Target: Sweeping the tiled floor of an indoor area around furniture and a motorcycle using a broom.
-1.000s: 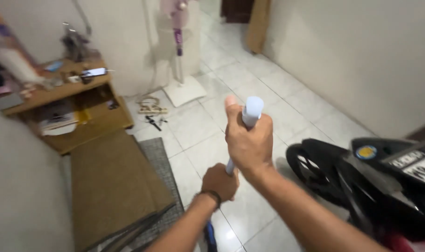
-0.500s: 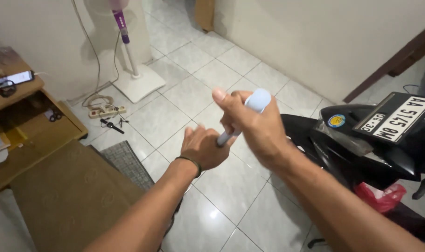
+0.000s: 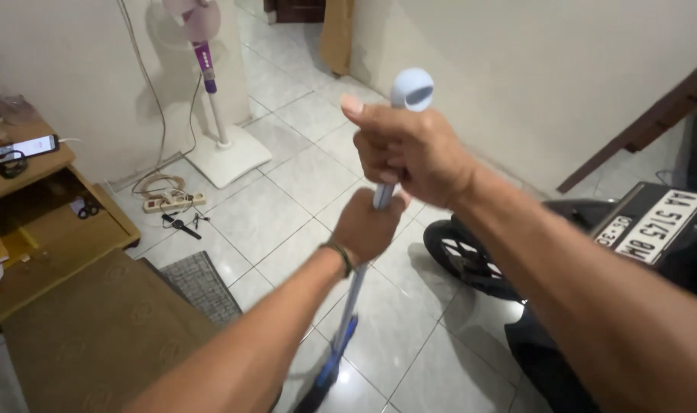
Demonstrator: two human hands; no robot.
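both hands on the mop pole [image 3: 361, 287]. right hand [image 3: 410, 153] is fisted around the pole just below its light blue cap [image 3: 412, 89], thumb laid along the top of the fist; cap with its hanging hole sticks out above the fist. left hand [image 3: 368, 227] is clamped on the pole directly under the right, the two hands touching or nearly so, dark band on the left wrist. pole runs from the cap down and slightly left through both fists, pale shaft below the left hand, then a blue section [image 3: 335, 359] near the floor at the bottom edge. mop head is not clearly visible, cut off by the frame.

around it: white tiled floor [image 3: 302, 176]. grey mat [image 3: 199, 284] and a brown mat [image 3: 96, 336] to the left of the pole, well apart from the hands. wooden shelf [image 3: 27, 229] far left with a phone [image 3: 27, 147] on top. standing fan [image 3: 211, 99] on a white base by the wall, power strip [image 3: 169, 203] with cables beside it. black scooter [image 3: 593, 252] to the right, its rear wheel [image 3: 463, 256] near the pole but not touching.
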